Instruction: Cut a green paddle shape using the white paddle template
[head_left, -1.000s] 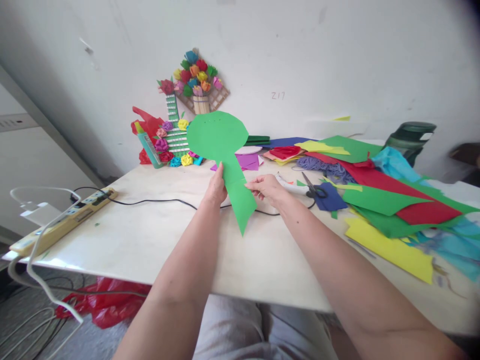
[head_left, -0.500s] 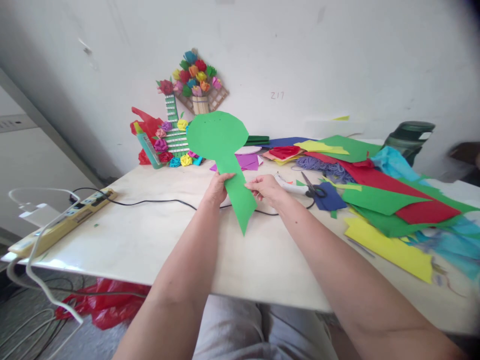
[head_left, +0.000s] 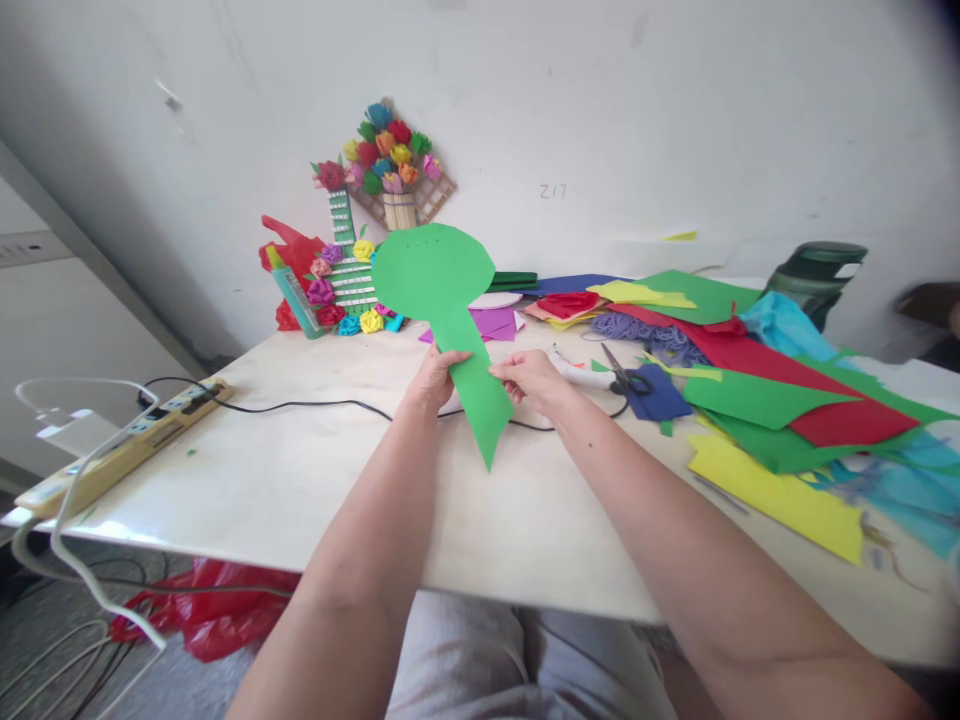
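Above a pale table (head_left: 300,470), the left hand (head_left: 435,376) and right hand (head_left: 529,378) grip opposite edges of a green paper cutout (head_left: 435,275) with a rounded top and pointed tail, while scissors (head_left: 624,375), a glue bottle (head_left: 296,295), colourful paper flowers (head_left: 390,150) and a power strip (head_left: 124,445) surround them.

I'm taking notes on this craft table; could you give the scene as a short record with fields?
Held: green paper cutout, round top, pointed bottom
Left hand: thumb across its strip-like lower part
Right hand: fingers at that part's right edge
On the left: yellow power strip
On the right: scissors, dark green bottle
Back: flower bouquet before the wall
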